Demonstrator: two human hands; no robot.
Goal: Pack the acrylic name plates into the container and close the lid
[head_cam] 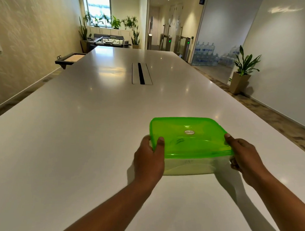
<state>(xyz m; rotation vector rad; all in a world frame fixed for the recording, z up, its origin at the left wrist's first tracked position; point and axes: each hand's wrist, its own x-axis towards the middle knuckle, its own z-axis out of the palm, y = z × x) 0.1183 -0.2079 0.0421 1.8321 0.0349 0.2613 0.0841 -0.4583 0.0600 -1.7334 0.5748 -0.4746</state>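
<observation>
A clear plastic container [188, 166] stands on the white table [77, 129], right of centre and near me. A translucent green lid [187, 134] lies on top of it, with a round silver sticker in its middle. My left hand [149, 159] grips the container's near left corner, thumb pressed on the lid's edge. My right hand [244, 156] holds the near right corner, thumb on the lid and fingers along the side wall. Faint dark marks show through the lid; the name plates themselves cannot be made out.
A cable slot with a white cover [141, 73] sits in the table's middle, farther away. A dark tray [70, 58] juts out at the table's far left edge. A potted plant [242, 74] stands on the floor to the right.
</observation>
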